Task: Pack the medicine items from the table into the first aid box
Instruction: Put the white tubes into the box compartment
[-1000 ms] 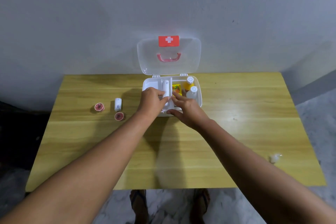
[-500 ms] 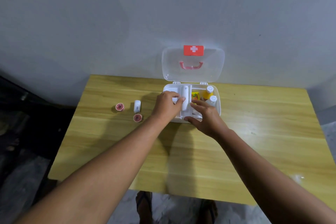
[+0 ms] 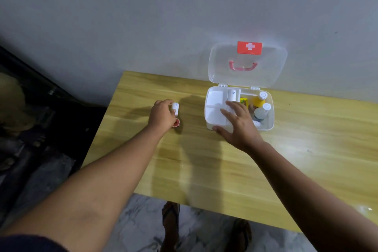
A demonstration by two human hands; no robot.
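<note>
The white first aid box (image 3: pixel 210 125) stands open near the table's back edge, its clear lid (image 3: pixel 247 63) upright against the wall. Inside are a white roll (image 3: pixel 232 94), a yellow bottle (image 3: pixel 260 99), a clear bottle (image 3: pixel 261 111) and a small yellow packet (image 3: pixel 243 101). My right hand (image 3: pixel 238 122) rests spread on the box's front rim and inner tray. My left hand (image 3: pixel 161 115) is left of the box, its fingers touching a small white bottle (image 3: pixel 175 107). A small red round tin (image 3: pixel 176 122) peeks out beside that hand.
The wooden table (image 3: pixel 204 161) ends at its left edge just beyond my left hand, with dark floor below. My feet in sandals show under the near edge. A small shiny spot (image 3: pixel 366 208) sits near the right front edge.
My left hand left the box and moved left to the small white bottle. My right hand stayed on the box and spread flat. The camera turned left.
</note>
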